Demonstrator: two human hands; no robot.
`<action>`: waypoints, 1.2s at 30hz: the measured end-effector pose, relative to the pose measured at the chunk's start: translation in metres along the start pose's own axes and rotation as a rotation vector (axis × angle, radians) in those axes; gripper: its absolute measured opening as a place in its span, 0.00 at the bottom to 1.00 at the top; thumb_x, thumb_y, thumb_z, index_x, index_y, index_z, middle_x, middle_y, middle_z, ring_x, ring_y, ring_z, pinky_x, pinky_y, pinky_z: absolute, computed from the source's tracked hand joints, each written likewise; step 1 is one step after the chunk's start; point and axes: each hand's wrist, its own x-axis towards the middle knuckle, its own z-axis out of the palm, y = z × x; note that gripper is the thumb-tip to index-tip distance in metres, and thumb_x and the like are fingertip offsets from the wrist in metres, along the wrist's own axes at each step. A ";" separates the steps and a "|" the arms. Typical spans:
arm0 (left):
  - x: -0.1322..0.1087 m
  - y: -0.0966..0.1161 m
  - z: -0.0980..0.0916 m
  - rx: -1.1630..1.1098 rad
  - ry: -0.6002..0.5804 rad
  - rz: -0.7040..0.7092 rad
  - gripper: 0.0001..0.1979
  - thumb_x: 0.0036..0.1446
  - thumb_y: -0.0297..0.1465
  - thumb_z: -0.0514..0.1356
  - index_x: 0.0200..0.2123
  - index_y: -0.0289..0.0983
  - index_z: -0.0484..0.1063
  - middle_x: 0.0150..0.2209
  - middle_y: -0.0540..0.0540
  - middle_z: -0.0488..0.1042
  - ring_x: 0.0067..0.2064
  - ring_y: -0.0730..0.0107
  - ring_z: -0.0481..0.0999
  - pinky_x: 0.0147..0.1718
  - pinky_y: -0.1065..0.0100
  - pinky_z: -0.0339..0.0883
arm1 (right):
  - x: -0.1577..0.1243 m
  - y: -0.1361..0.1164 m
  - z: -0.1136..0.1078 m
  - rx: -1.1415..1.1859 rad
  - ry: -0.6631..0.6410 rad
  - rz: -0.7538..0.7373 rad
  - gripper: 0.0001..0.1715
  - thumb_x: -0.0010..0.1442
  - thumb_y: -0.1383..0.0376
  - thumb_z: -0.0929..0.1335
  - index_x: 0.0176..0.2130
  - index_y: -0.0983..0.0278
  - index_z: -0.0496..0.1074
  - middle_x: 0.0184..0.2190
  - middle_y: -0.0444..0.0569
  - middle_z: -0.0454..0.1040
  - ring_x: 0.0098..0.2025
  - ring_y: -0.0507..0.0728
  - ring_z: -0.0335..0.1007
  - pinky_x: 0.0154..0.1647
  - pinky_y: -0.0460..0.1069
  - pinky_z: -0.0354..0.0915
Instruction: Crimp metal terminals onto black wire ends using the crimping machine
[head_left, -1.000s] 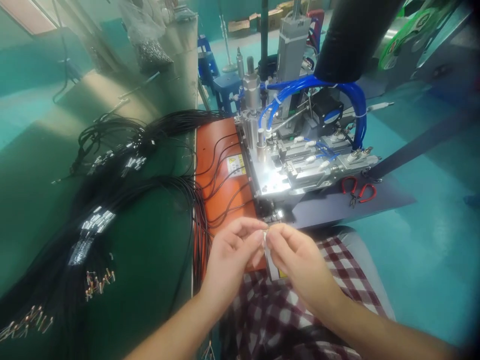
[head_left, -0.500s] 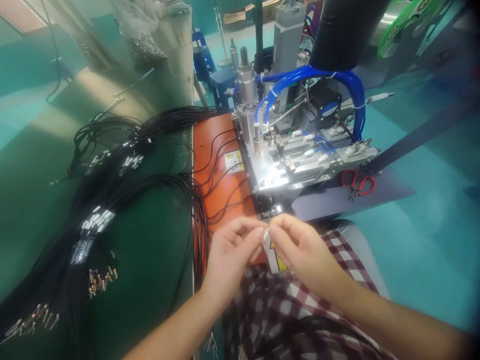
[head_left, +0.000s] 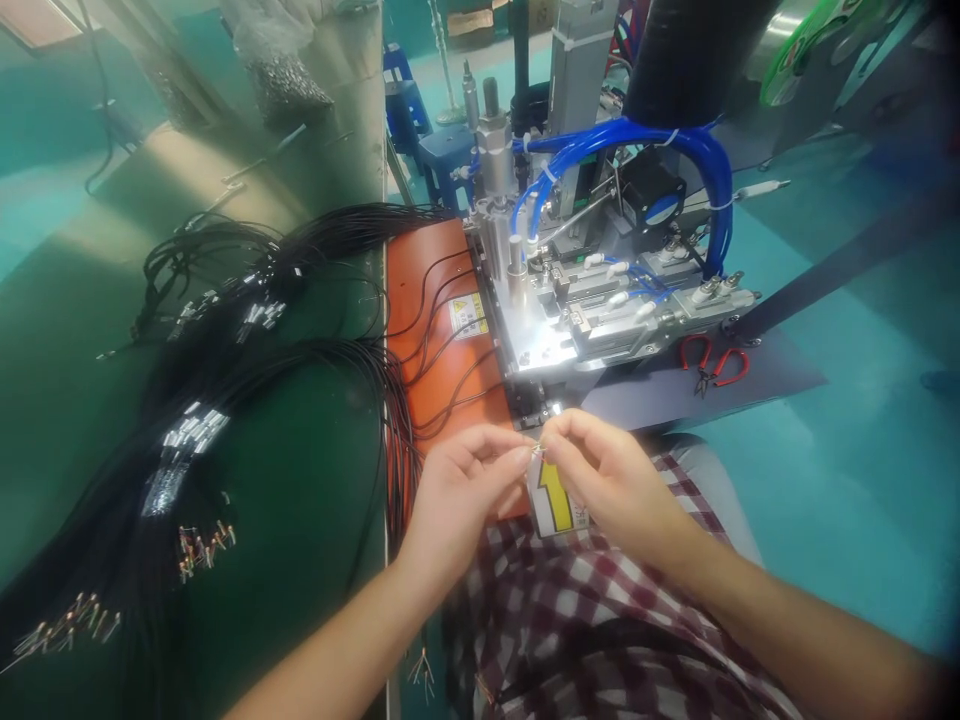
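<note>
In front of my lap, my left hand (head_left: 469, 480) is closed in a pinch, its thumb and forefinger on thin wires (head_left: 537, 449). Facing it from the right, my right hand (head_left: 600, 465) pinches the same small wires, and the two sets of fingertips almost meet. Light-coloured wire ends show in the narrow gap; fingers hide the rest. Just below the fingertips is a white label with a yellow arrow (head_left: 555, 498). Several black cables (head_left: 442, 345) run across the orange cover (head_left: 427, 270) beyond my left hand.
A metal machine (head_left: 544, 330) with blue air hoses (head_left: 637, 135) stands ahead. Red-handled pliers (head_left: 705, 380) lie right of it. Bundles of black cables (head_left: 135, 440) with bare wire ends spread over the green table (head_left: 300, 560). A bag of small metal parts (head_left: 281, 80) sits at the back.
Both hands stay pinched on the wires. My right hand has shifted slightly up and rightward, so more of the yellow arrow label shows. The view has tilted a little.
</note>
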 end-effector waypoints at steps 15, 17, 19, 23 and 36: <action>-0.001 -0.001 0.003 0.020 0.048 -0.008 0.09 0.49 0.33 0.67 0.26 0.32 0.72 0.19 0.53 0.66 0.18 0.85 0.56 0.18 0.78 0.47 | -0.002 0.002 -0.007 0.000 0.055 0.069 0.14 0.64 0.58 0.64 0.29 0.62 0.66 0.19 0.39 0.59 0.20 0.49 0.54 0.19 0.44 0.54; -0.001 -0.001 0.003 0.012 0.046 -0.008 0.09 0.50 0.32 0.67 0.26 0.32 0.72 0.21 0.52 0.67 0.18 0.86 0.57 0.18 0.79 0.46 | -0.002 0.002 -0.008 0.021 0.061 0.092 0.12 0.63 0.58 0.65 0.30 0.63 0.67 0.19 0.39 0.60 0.20 0.48 0.54 0.19 0.44 0.54; -0.001 -0.002 0.002 0.006 0.041 -0.008 0.09 0.50 0.32 0.66 0.27 0.31 0.72 0.22 0.52 0.67 0.18 0.87 0.57 0.18 0.79 0.47 | -0.004 0.004 -0.008 0.025 0.044 0.087 0.10 0.61 0.59 0.67 0.31 0.63 0.69 0.22 0.41 0.66 0.21 0.49 0.58 0.21 0.45 0.57; 0.000 -0.002 0.001 -0.004 0.028 -0.007 0.09 0.51 0.32 0.66 0.28 0.32 0.72 0.22 0.52 0.68 0.18 0.87 0.58 0.19 0.79 0.48 | -0.005 0.004 -0.003 0.038 0.023 0.091 0.09 0.58 0.60 0.69 0.32 0.64 0.72 0.26 0.45 0.71 0.25 0.52 0.64 0.24 0.46 0.60; 0.002 0.001 -0.001 -0.063 -0.032 0.026 0.08 0.50 0.30 0.66 0.26 0.32 0.72 0.19 0.53 0.66 0.17 0.87 0.57 0.17 0.79 0.47 | 0.001 -0.005 0.000 0.264 -0.084 0.211 0.10 0.59 0.63 0.67 0.28 0.65 0.65 0.16 0.34 0.54 0.18 0.45 0.43 0.17 0.43 0.43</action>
